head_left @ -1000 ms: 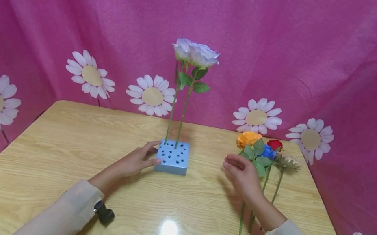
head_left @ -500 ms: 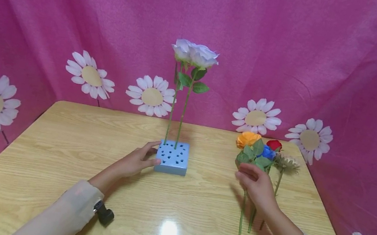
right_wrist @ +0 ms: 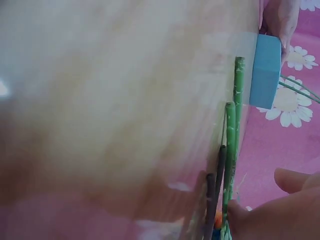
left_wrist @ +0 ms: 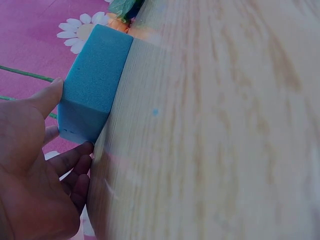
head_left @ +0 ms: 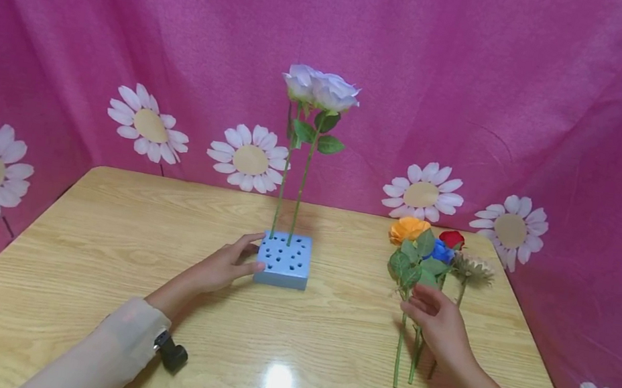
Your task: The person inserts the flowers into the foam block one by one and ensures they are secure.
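Note:
A blue foam block (head_left: 283,259) with holes in its top stands on the table, two white roses (head_left: 327,90) upright in it. My left hand (head_left: 222,268) holds the block at its left side; the left wrist view shows the thumb on the block's (left_wrist: 95,75) edge and the other fingers lower down. On the right lie several flowers, among them an orange rose (head_left: 409,230), a blue one (head_left: 441,250) and a red one (head_left: 453,239). My right hand (head_left: 443,323) is at the orange rose's green stem (head_left: 399,350), thumb and fingers apart in the right wrist view.
A pale brownish flower (head_left: 473,268) lies at the far right of the bunch. The wooden table (head_left: 159,224) ends at a pink curtain (head_left: 220,37) printed with daisies. The two standing roses rise tall behind the block.
My right hand has moved right and toward me, from beside the leaves to the stems below them. The left hand stays at the block, and the flowers lie as before.

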Motion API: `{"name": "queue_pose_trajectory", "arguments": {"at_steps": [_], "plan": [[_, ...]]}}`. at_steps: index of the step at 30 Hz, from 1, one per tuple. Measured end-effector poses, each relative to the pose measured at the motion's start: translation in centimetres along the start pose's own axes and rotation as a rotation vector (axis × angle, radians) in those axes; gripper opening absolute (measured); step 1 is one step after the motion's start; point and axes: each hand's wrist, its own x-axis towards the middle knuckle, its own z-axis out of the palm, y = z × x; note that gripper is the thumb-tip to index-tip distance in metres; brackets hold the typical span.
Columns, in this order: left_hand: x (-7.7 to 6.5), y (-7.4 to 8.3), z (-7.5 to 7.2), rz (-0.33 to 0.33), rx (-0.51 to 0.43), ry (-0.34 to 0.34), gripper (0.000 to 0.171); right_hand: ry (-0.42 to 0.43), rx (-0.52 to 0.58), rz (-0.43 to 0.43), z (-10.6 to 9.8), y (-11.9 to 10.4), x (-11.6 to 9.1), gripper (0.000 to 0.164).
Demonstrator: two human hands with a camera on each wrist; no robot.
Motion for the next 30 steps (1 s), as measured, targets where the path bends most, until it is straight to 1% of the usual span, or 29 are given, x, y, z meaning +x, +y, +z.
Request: {"name": "queue_pose_trajectory", "arguments": {"at_steps": [3,9,19,24,26,30], "plan": [[0.0,0.0,0.0,-0.002,0.008,0.000,0.074,-0.013,-0.039,0.024,-0.1,0.1,-0.2,0.062],[0.0,0.0,0.0,0.009,0.016,0.002,0.073,-0.024,-0.099,0.035,0.0,0.5,-0.4,0.067],[0.0,0.0,0.1,0.007,0.018,0.001,0.073,-0.035,-0.104,0.024,0.5,1.1,-0.4,0.069],[0.0,0.0,0.1,0.026,0.021,0.007,0.071,-0.030,-0.100,0.044,0.6,1.2,-0.2,0.069],[0.0,0.0,0.1,0.026,0.018,0.011,0.071,-0.026,-0.091,0.054,0.6,1.2,-0.1,0.069],[0.0,0.0,0.1,0.021,0.018,0.010,0.072,-0.018,-0.112,0.053,0.7,0.9,0.1,0.067]]}}
